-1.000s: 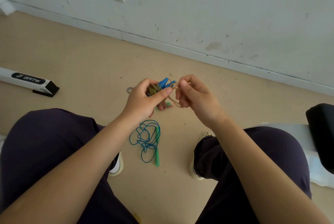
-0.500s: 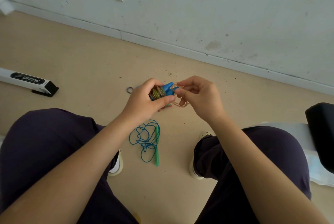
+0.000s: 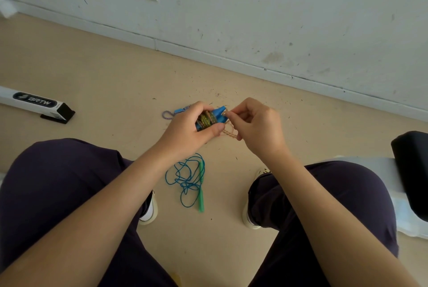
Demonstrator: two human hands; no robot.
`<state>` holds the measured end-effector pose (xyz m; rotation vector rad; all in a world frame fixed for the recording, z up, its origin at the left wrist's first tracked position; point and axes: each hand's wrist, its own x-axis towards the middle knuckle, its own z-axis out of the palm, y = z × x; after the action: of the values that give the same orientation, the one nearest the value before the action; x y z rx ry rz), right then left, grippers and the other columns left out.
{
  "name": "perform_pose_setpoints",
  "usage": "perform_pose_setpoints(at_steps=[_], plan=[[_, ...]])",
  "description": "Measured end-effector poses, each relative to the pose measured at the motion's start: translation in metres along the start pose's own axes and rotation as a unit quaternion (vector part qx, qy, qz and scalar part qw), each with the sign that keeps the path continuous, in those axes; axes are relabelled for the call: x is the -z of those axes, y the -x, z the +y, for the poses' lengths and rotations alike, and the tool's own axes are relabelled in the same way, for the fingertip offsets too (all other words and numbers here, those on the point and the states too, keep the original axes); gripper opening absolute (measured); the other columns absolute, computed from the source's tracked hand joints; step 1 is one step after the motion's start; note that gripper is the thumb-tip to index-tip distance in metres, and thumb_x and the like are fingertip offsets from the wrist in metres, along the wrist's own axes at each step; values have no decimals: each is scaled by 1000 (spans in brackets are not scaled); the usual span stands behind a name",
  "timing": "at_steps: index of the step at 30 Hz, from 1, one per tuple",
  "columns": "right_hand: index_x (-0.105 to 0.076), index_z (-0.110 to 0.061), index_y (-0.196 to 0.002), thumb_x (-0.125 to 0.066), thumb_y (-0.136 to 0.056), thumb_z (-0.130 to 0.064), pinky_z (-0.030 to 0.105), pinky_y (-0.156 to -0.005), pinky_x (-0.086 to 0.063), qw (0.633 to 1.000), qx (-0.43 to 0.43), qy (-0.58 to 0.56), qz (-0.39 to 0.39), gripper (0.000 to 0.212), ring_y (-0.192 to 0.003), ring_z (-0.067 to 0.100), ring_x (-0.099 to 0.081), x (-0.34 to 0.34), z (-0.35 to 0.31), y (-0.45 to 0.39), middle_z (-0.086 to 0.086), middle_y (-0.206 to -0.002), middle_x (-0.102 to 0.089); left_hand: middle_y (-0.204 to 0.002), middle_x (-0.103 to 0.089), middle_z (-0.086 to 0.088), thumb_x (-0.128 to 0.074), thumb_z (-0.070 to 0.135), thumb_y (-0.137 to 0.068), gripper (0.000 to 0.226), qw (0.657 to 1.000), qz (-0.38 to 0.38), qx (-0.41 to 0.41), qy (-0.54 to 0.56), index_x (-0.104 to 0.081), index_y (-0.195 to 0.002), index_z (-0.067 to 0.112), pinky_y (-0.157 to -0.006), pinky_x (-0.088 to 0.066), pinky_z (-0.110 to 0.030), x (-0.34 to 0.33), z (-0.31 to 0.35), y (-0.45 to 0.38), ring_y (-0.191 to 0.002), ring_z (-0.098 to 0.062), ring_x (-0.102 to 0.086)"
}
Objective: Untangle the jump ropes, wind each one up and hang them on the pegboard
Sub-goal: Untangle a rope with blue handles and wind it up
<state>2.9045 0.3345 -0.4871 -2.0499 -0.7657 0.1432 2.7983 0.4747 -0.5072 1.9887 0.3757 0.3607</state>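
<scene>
Now | L hand (image 3: 185, 129) grips wound rope (image 3: 206, 120) | R hand (image 3: 257, 124) pinches loose end (beside it)

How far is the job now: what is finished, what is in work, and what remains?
Done: the two ropes lie apart. In hand: the left hand grips the blue handles with cord wound round them, and the right hand pinches the last loose cord. Left: the blue rope on the floor is unwound; nothing is hung.

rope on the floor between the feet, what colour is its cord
Blue cord, with a green handle; head view.
</scene>
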Motion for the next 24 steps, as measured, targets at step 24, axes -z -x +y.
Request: perform_pose_setpoints(at_steps=[24], plan=[[-64,-2,-83,-80,-80,-11,17,-52,-49,971,-138,-190,-42,18,-55,9,-64,-1,-6,3,12,-71,-68,-84,-65,11,-78,28,-84,28,1000,3,-24,-5,-61,-106,25,-69,-55,-30,1,-5,-1,-69,-2,-63]])
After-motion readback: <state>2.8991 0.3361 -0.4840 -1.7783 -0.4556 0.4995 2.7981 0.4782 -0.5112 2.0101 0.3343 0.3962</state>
